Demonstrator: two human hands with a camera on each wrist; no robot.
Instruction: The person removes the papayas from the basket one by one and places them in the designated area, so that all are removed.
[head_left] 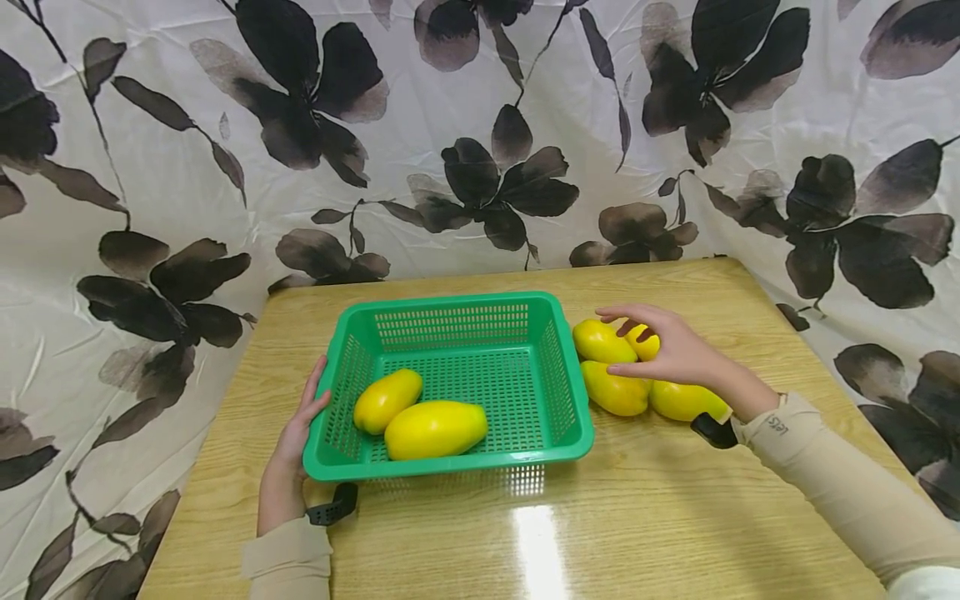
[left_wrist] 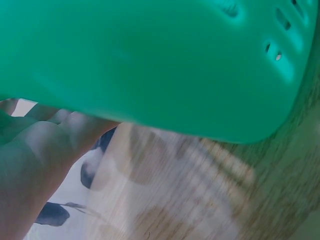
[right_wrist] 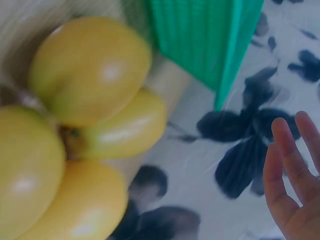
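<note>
A green plastic basket (head_left: 465, 467) with slotted walls stands on the table, with two yellow mangoes inside: a smaller one (head_left: 387, 401) and a longer one (head_left: 437, 430). My left hand (head_left: 294, 429) touches the outside of the basket's left wall, thumb at the rim and fingers extended; in the left wrist view the green wall (left_wrist: 150, 65) partly hides it. My right hand (head_left: 671, 350) hovers over several yellow mangoes (head_left: 615, 388) beside the basket's right wall. Its thumb and fingers are spread apart, holding nothing. The right wrist view shows these mangoes (right_wrist: 90, 70) clustered together, apart from the fingers.
The light wooden table (head_left: 442, 542) carries the basket and the fruit. A white cloth (head_left: 480, 100) with dark flower prints hangs behind and at both sides. Dark wrist devices (head_left: 335, 505) sit at both cuffs.
</note>
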